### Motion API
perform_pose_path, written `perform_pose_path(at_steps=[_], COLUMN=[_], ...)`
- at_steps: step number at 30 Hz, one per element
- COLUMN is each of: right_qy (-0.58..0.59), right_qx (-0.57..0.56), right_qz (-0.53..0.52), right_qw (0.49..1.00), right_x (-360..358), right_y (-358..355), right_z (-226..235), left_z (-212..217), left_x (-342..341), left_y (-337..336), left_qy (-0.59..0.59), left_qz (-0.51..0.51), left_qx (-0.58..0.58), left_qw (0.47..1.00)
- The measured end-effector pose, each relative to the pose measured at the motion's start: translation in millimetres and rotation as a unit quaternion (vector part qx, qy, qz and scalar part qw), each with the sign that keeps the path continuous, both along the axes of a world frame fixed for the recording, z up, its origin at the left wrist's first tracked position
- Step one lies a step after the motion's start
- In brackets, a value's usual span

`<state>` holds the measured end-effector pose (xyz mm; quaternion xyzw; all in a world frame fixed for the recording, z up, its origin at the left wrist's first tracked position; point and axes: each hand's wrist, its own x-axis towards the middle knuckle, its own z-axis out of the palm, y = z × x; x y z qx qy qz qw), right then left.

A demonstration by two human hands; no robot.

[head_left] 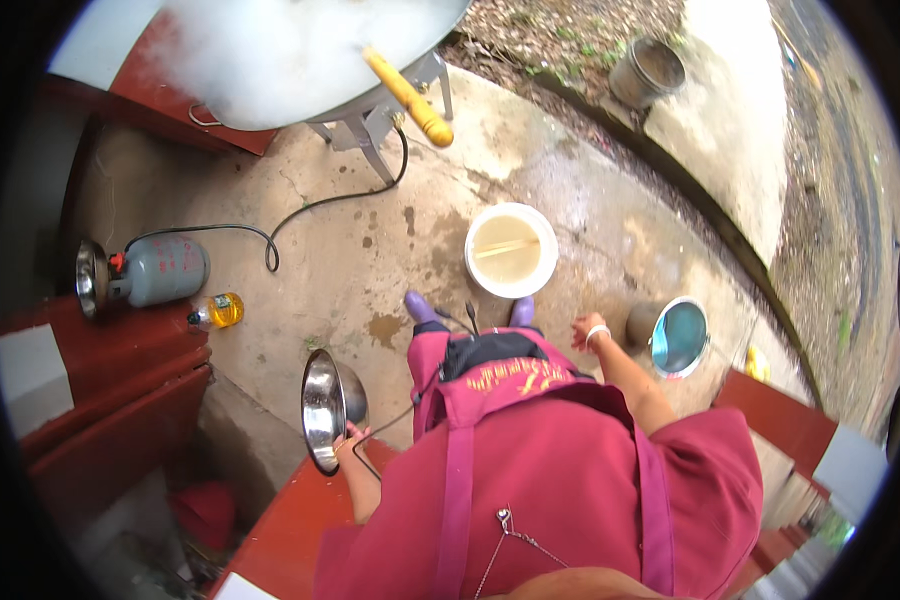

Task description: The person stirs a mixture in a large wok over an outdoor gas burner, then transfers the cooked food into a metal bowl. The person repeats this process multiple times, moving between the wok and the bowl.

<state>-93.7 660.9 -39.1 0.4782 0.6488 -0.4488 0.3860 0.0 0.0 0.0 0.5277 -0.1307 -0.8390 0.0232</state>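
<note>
My left hand (348, 440) is closed on the rim of a shiny metal basin (322, 410), which is tipped on its side at my left. The basin's far side hides part of its inside. On my other side, my right hand (587, 333) hangs with its fingers apart and nothing in it. Close to that hand stands a bucket (642, 326) with a blue inside. In front of my purple boots (420, 305) is a white bucket (511, 291) of cloudy liquid, with a pale stick (507, 247) lying across it.
A large steaming pan (345, 108) with a yellow handle (410, 98) rests on a metal stand. A black hose (340, 199) runs from there to a grey gas cylinder (165, 270) lying beside an oil bottle (223, 310). Red tables (120, 345) border the left; a metal bucket (648, 72) stands far right.
</note>
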Motion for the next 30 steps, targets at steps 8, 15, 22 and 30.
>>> perform_pose_path(at_steps=[8,15,22,30], right_qy=[-0.055,0.087,0.2,0.172], right_qx=[0.068,0.091,0.09,0.07], right_qz=[0.107,0.25,0.507,0.587], right_qw=[0.99,0.96,0.833,0.788], right_x=[-55.7,-214.0,-343.3,-389.3], right_y=[94.2,100.6,84.7,135.5], right_z=[0.7,-12.5,-24.2,-28.2], left_z=[-27.0,-37.7,-18.8,4.3], left_x=[79.0,64.2,48.8,59.4], left_y=[110.9,206.8,300.7,484.7], left_qy=[-0.292,-0.216,-0.222,-0.24], left_qz=[0.253,0.128,0.176,0.237], left_qx=[0.092,-0.031,-0.064,-0.105], left_qw=[0.918,0.968,0.957,0.936])
